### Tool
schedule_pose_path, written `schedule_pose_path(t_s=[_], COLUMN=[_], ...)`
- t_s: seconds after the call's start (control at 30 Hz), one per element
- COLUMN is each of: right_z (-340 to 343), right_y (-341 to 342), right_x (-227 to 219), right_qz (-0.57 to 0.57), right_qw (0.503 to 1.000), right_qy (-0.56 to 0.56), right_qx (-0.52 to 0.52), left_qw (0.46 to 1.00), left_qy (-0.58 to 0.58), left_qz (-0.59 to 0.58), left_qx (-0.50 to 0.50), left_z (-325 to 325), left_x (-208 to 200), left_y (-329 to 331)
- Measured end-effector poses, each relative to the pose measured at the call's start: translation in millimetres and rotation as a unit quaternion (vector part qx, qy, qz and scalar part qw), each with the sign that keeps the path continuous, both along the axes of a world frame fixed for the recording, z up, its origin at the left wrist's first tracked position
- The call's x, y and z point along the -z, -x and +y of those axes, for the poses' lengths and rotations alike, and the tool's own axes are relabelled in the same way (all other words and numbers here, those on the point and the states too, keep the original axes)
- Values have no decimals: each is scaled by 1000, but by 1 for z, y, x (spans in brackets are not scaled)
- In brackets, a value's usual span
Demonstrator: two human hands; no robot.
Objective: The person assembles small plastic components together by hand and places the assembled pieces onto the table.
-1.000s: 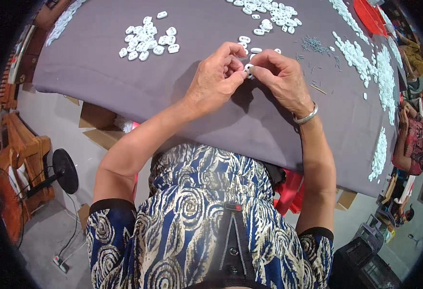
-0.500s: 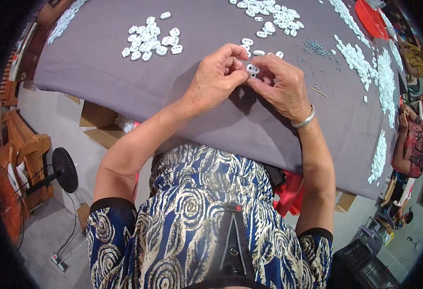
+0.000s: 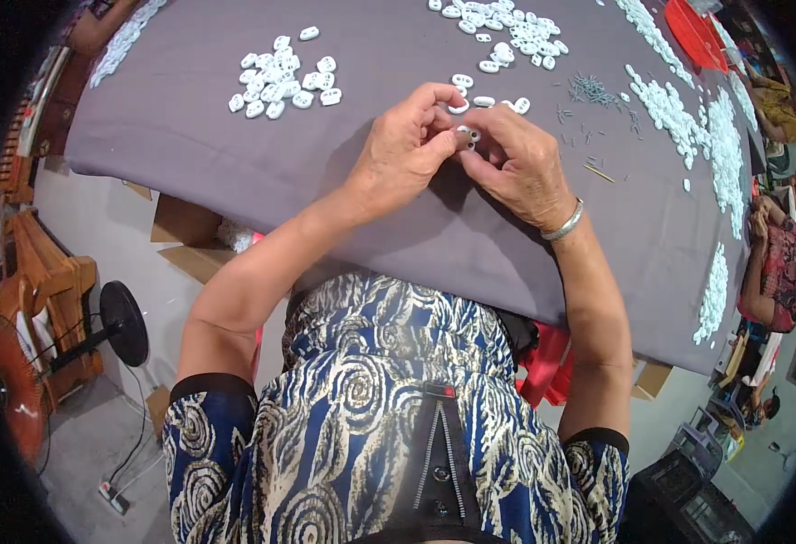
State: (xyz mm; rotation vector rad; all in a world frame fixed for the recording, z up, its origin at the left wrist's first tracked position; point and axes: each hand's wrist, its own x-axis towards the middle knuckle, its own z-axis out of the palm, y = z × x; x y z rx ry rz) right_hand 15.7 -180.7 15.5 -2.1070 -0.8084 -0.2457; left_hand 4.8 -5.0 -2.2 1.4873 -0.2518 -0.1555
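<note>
My left hand [image 3: 400, 152] and my right hand [image 3: 523, 163] meet above the grey cloth. Between their fingertips is a small white cord lock [image 3: 470, 136] with dark holes, partly hidden by the fingers. Both hands are closed in a pinch on it. Just beyond my fingers lie a few loose white cord locks [image 3: 484, 102]. Small grey springs [image 3: 590, 89] are heaped to the right of my right hand, with several scattered nearer. A thin brass-coloured stick [image 3: 599, 173] lies beside them.
The table's grey cloth [image 3: 234, 172] carries a white pile [image 3: 280, 80] at left, another [image 3: 516, 27] at the far side and long white rows [image 3: 726, 163] along the right. A red basket [image 3: 695, 34] stands far right. A black fan [image 3: 124, 324] and an open carton [image 3: 185, 222] are at left.
The cord lock has turned in my fingers and shows less of its face. My right hand has shifted slightly left and its fingers cover more of the piece.
</note>
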Motion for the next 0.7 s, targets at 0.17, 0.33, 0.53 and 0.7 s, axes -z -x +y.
schedule_pose_path(t_s=[0.17,0.33,0.53,0.7], right_z=[-1,-3,-4,3], right_y=[-1,0,1,5], right_x=[-4,2,9,-1], right_qz=[-46,-70,-31,-4], right_qw=[996,979,981,988], right_qy=[76,192,190,154], right_qx=[-1,0,-14,6], left_qw=[998,997,996,996], left_qy=[47,18,1,14], left_qz=[46,42,52,75], left_qx=[9,69,73,42], left_z=[-3,5,6,7], left_x=[0,-5,-8,-11], left_y=[2,-1,-2,2])
